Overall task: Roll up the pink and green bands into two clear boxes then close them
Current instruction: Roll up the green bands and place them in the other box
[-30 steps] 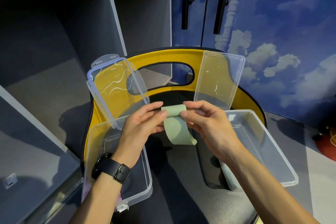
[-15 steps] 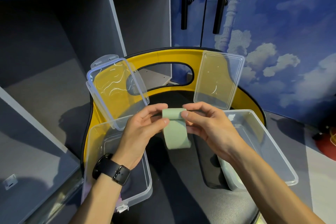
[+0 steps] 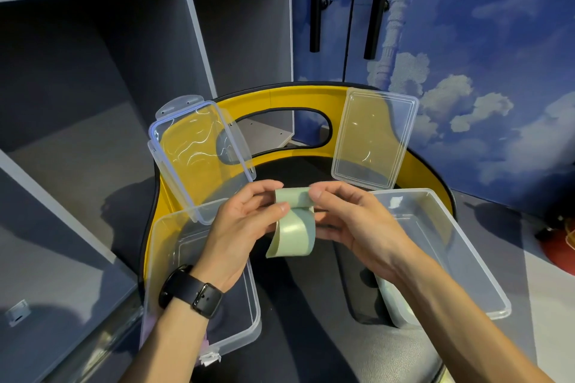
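A pale green band (image 3: 292, 227) is held between both hands above the dark seat, its top end rolled into a small coil and a short tail hanging down. My left hand (image 3: 245, 224) pinches the coil's left side; my right hand (image 3: 351, 221) pinches its right side. Two clear boxes stand open on the seat: the left box (image 3: 161, 258) under my left wrist and the right box (image 3: 466, 252) beside my right forearm. The left lid (image 3: 199, 152) and the right lid (image 3: 373, 137) lean against the yellow backrest. A bit of pink shows at the left box's near corner (image 3: 206, 342).
The boxes rest on a black-seated chair with a yellow backrest (image 3: 280, 96) that has an oval cut-out. Grey shelving (image 3: 93, 71) stands to the left and behind. A blue cloud-patterned cabinet (image 3: 482, 56) with black handles is at the right; a red object (image 3: 560, 252) lies on the floor.
The hanging tail of the green band has grown shorter as the coil at the top takes it up. Both hands stay in about the same place.
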